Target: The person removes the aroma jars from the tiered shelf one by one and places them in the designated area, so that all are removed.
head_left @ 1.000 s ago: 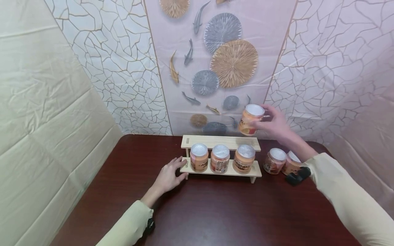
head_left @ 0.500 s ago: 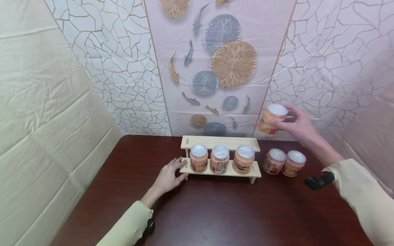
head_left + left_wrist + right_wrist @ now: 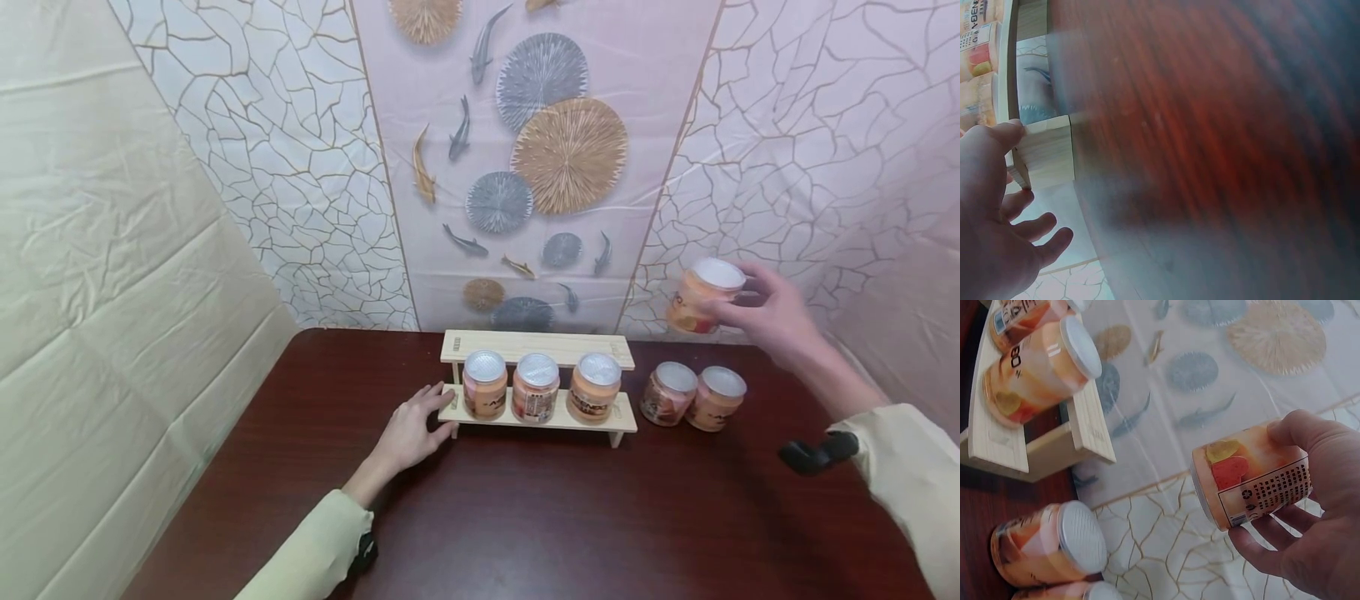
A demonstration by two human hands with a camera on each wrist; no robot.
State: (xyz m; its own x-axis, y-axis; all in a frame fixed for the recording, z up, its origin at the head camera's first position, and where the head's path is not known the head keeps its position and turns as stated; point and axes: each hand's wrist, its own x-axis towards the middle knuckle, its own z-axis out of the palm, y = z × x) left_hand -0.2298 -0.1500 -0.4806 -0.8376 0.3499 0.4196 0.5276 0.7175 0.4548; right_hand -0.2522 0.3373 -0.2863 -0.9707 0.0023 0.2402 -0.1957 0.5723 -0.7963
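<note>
My right hand [image 3: 780, 321] grips a jar [image 3: 690, 302] with an orange fruit-print label and a silvery lid, raised above the table's right rear part. In the right wrist view, the thumb and fingers wrap around the held jar [image 3: 1257, 478]. My left hand [image 3: 405, 429] holds the left end of a two-tier wooden rack [image 3: 532, 342], the thumb at the lower board's edge in the left wrist view. On the lower tier stand three similar jars: a left jar [image 3: 485, 387], a middle jar [image 3: 536, 390] and a right jar [image 3: 595, 390].
To the right of the rack, two more jars stand side by side on the dark table [image 3: 510, 517], a nearer-to-rack jar [image 3: 668, 396] and an outer jar [image 3: 715, 402]. A patterned cloth backdrop [image 3: 330, 183] rises behind the table's back edge.
My right hand has carried the jar from above the rack's right end out to the right, past the two standing jars. The left hand and the rack have stayed put.
</note>
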